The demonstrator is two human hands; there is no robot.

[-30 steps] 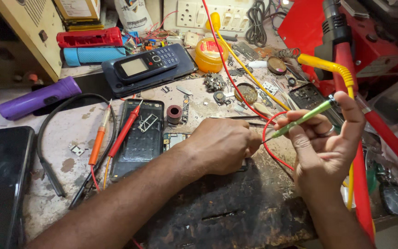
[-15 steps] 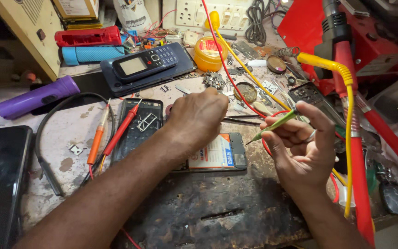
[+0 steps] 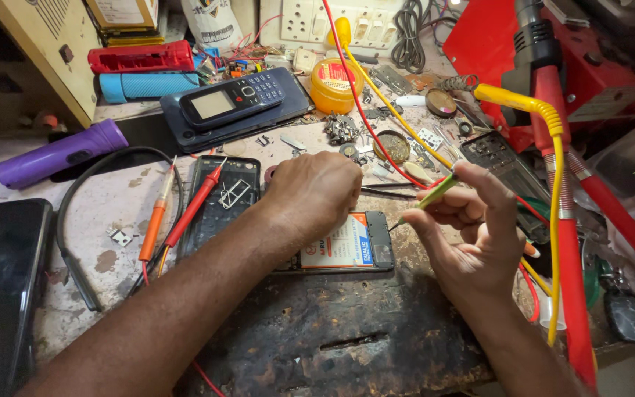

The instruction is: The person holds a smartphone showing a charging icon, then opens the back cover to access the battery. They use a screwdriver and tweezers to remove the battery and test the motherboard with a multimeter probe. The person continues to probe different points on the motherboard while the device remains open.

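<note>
I see the right hand (image 3: 472, 235) with its grip closed on a thin green tool (image 3: 435, 195), pinched between thumb and fingertips, the tip slanting down and to the left toward the opened phone (image 3: 350, 246). The phone lies flat on the bench (image 3: 97, 198), back cover off, a white and orange battery label showing, dark frame at its right end. The tool tip sits just beside that end; I cannot tell whether it touches. The left hand (image 3: 314, 195) is curled knuckles-up over the phone's left part, forearm crossing in from lower left; whether its grip holds anything I cannot tell. Left of that hand lie a red probe (image 3: 192, 206) and an orange probe (image 3: 154, 224).
</note>
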